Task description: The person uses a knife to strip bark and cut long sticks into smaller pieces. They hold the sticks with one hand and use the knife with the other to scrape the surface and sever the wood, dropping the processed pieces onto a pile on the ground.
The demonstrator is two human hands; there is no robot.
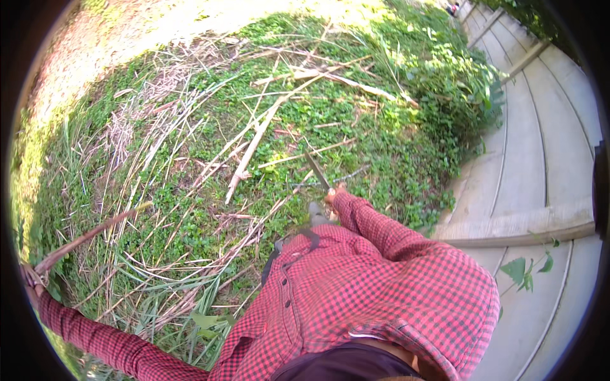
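Note:
My right hand [335, 194] is closed around the handle of a machete [319, 173], whose narrow dark blade points forward and a little left over the grass. Far out at the left rim, my left hand [30, 277] grips the near end of a brown stalk [95, 233]. The stalk slants away to the upper right, and its far tip looks pale. The two hands are wide apart. Both my arms are in red and black checked sleeves. Part of my left hand is cut off by the dark picture rim.
Pale dry stalks [270, 117] and long cut grass blades [184, 298] lie strewn over the green ground plants [235, 184]. A wall of pale panels [521, 140] with wooden rails [527, 227] runs along the right, with a leafy bush [445, 89] beside it. My shoe [318, 216] stands below the machete.

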